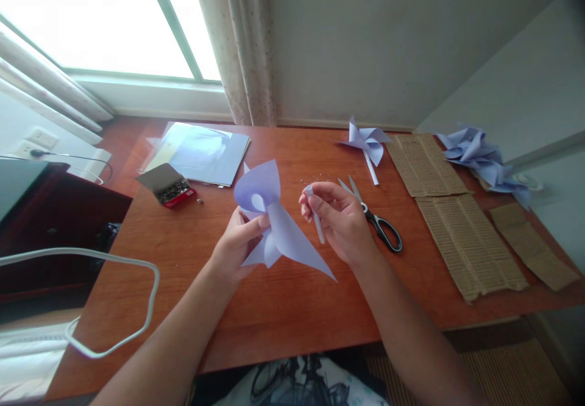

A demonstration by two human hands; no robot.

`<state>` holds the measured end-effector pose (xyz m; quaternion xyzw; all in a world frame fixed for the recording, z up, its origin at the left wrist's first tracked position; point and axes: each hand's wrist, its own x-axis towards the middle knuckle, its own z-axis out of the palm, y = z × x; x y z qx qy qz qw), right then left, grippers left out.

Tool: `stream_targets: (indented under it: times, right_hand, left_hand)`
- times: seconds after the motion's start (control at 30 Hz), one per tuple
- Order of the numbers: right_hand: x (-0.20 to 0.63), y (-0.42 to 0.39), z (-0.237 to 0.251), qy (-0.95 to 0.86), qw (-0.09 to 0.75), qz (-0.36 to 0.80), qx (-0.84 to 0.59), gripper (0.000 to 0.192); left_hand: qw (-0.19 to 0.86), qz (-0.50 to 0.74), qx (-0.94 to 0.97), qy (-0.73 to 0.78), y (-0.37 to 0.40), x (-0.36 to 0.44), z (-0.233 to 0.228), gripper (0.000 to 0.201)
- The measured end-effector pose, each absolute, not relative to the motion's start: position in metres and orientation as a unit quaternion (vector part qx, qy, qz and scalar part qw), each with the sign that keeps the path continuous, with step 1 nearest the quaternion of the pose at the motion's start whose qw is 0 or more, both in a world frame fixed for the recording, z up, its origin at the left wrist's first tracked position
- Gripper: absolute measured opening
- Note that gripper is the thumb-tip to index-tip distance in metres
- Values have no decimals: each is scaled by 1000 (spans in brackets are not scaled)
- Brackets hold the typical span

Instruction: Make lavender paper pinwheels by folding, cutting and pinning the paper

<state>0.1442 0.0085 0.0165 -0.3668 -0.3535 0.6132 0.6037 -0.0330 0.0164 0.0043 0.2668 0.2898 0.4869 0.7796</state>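
Left hand (237,241) pinching a folded lilac paper pinwheel (274,223) at its middle, fingers closed on the sheet, held just above the middle of the wooden desk (283,308). Right hand (340,217) curled around a thin white stick (317,223), thumb and forefinger grasping near its upper end, just beside the pinwheel's right blade. Something small at the stick's tip, perhaps a pin, too small to tell.

Around the hands:
- Black-handled scissors (377,220) flat on the desk, right behind the right hand, partly hidden by its knuckles.
- A finished lilac pinwheel on a stick (368,144) lying near the back edge, toward the right.
- Strips of brown corrugated cardboard (461,235) along the right side, running from the back edge to the front edge; a smaller cardboard scrap (530,241) by the right edge.
- A heap of lilac pinwheels (479,156) at the back right corner, against the wall.
- A stack of coloured paper sheets (201,153) near the back edge, left of centre.
- A small open box (169,186) with a red side, in front of the sheets, holding dark pins or tacks; one or two loose beside it.
- A white cable (114,308) looping past the left edge of the desk.
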Motion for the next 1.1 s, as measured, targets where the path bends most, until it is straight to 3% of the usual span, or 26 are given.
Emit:
stream_targets:
  times: [0.6,0.9,1.1]
  right_hand:
    - [144,5,18,-396,564,610,-391,18]
    - [142,4,18,-413,599,559,-398,13]
    - [140,2,16,-367,559,629,-395,16]
  left_hand:
    - [776,492,259,299,16,-30,10,42]
    - [778,495,250,294,15,-30,11,38]
    - [772,498,258,299,16,-33,5,41]
